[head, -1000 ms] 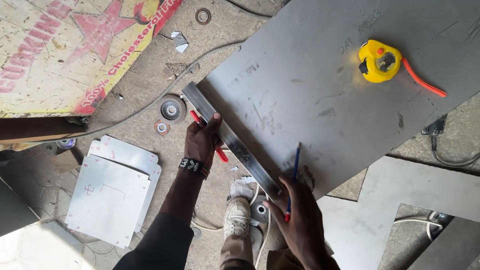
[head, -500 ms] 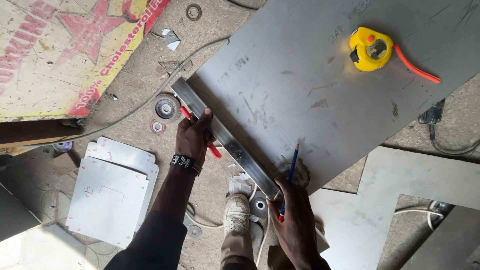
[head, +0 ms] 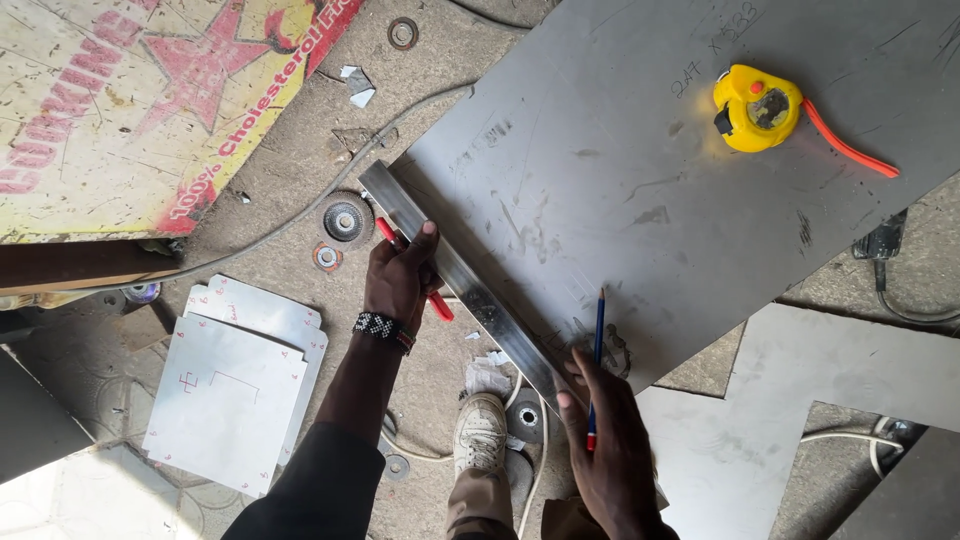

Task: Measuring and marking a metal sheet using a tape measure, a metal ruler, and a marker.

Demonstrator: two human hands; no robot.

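Note:
A large grey metal sheet [head: 640,170] lies on the ground. Along its near-left edge rests a long steel straightedge [head: 470,290]. My left hand [head: 400,275] presses down on the upper part of the straightedge, a beaded band on its wrist. A red-handled tool [head: 438,304] pokes out from under that hand. My right hand [head: 605,440] holds the lower end of the straightedge and grips a blue pencil [head: 598,330] with its tip resting on the sheet. My shoe [head: 482,435] stands just below the straightedge.
A yellow tape measure [head: 755,108] with an orange strap lies on the sheet's far right. Grinding discs [head: 345,220] and a cable lie on the concrete to the left. Small cut metal plates [head: 235,385] are stacked lower left. A painted sign [head: 130,100] fills the upper left.
The view has shifted slightly. Both hands stay on the straightedge, and the pencil tip has come down onto the sheet beside it.

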